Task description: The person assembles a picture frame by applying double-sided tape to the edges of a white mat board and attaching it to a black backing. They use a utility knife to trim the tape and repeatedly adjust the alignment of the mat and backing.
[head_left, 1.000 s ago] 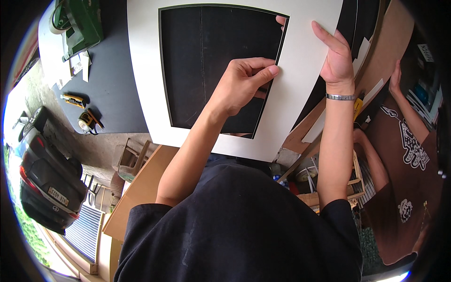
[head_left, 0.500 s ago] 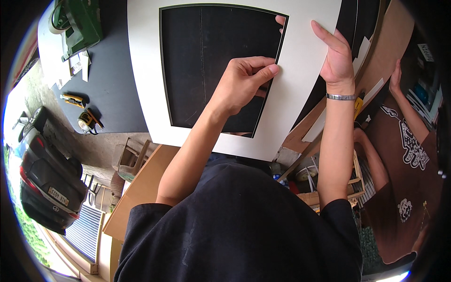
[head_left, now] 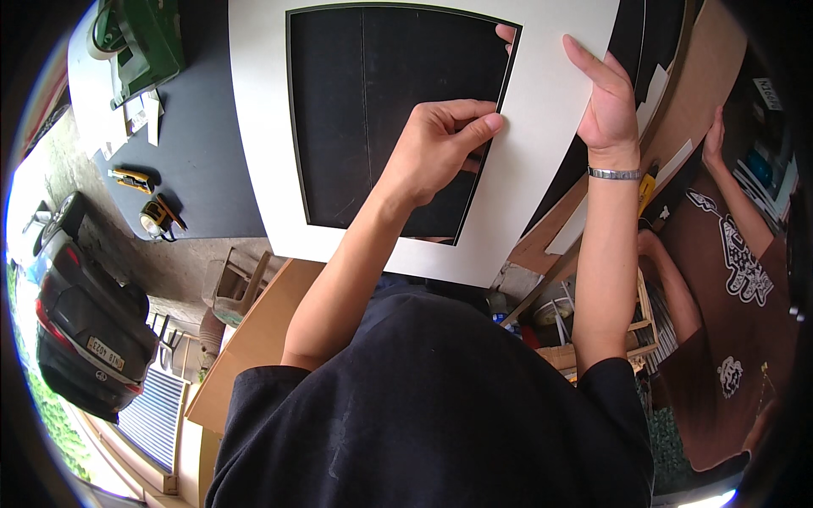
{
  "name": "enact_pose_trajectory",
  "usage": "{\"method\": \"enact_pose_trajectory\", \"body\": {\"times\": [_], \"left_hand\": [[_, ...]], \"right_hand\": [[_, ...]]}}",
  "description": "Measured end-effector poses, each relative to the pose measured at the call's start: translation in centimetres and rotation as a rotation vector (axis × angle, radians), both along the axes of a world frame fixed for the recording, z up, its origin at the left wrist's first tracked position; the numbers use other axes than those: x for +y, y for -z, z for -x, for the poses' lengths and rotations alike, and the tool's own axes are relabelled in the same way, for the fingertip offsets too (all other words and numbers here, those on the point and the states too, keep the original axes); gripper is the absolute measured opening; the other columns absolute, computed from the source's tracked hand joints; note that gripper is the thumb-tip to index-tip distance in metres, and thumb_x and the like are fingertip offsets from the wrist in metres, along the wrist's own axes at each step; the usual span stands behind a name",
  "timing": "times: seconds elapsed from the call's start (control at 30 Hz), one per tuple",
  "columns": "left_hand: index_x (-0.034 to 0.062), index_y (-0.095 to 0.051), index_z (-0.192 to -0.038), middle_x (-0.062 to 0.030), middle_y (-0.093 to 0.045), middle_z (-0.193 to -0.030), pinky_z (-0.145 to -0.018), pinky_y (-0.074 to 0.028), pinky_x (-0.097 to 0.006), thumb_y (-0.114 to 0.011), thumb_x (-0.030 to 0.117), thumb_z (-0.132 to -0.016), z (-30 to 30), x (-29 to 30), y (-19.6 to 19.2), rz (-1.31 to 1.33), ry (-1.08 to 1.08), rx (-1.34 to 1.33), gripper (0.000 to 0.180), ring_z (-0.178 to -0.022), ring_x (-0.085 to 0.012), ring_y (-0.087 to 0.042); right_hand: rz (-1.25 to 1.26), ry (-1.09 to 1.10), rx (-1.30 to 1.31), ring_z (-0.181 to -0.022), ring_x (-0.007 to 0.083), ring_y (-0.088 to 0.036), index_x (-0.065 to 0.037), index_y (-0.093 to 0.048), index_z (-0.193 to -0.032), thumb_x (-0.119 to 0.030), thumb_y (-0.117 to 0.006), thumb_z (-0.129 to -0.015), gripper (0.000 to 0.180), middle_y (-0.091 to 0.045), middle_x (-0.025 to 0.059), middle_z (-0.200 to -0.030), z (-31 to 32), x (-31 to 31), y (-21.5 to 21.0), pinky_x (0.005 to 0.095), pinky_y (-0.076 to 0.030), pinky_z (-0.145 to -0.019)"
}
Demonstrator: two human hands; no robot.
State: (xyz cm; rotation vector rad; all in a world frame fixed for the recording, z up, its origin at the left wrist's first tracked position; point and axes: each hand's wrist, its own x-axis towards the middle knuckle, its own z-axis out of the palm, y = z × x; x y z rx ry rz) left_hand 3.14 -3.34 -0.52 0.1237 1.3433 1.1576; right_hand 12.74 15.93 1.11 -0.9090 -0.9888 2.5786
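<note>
A white picture mat (head_left: 546,127) with a large rectangular opening is held up over the black worktop. Thin black trim lines the opening. My left hand (head_left: 432,152) reaches across the opening and pinches its right inner edge between thumb and fingers. On the mat's right outer side, my right hand (head_left: 610,110) has its thumb in front and its fingers behind. Some of its fingertips show through the opening's upper right corner. A metal band (head_left: 614,174) circles my right wrist.
On the black worktop (head_left: 207,152) at left lie a yellow cutter (head_left: 131,179), a tape measure (head_left: 155,218), paper scraps and a green tape dispenser (head_left: 144,51). A wooden board (head_left: 690,97) runs along the right. Beyond it stands a person in a brown shirt (head_left: 703,339).
The mat's lower edge has risen very slightly. Both hands keep the same hold in nearly the same place.
</note>
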Motion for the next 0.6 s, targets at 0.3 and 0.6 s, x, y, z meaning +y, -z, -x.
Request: {"method": "enact_pose_trajectory", "body": {"times": [0.3, 0.6], "left_hand": [[0.0032, -0.073, -0.120, -0.0102, -0.075, -0.097, -0.071, -0.064, -0.034, -0.069, 0.029, -0.099, 0.03, 0.04, -0.17, 0.002, -0.006, 0.010, 0.033, -0.086, -0.0169, -0.073], [0.0034, -0.074, -0.119, -0.0090, -0.076, -0.097, -0.071, -0.063, -0.033, -0.070, 0.030, -0.099, 0.25, -0.08, -0.19, -0.002, 0.012, 0.016, 0.034, -0.087, -0.0161, -0.073]], "right_hand": [[-0.048, -0.136, 0.007, -0.126, 0.0365, -0.061, 0.008, -0.041, -0.148, -0.020, -0.047, -0.106, 0.050, -0.053, 0.0354, -0.140, -1.03, 0.94, 1.17, 0.0430, -0.054, -0.104], [0.090, -0.032, 0.055, -0.111, 0.0378, -0.068, 0.016, -0.048, -0.137, -0.015, -0.051, -0.102, 0.047, -0.062, 0.0321, -0.129, -0.51, 0.42, 0.56, 0.0445, -0.059, -0.095]]}}
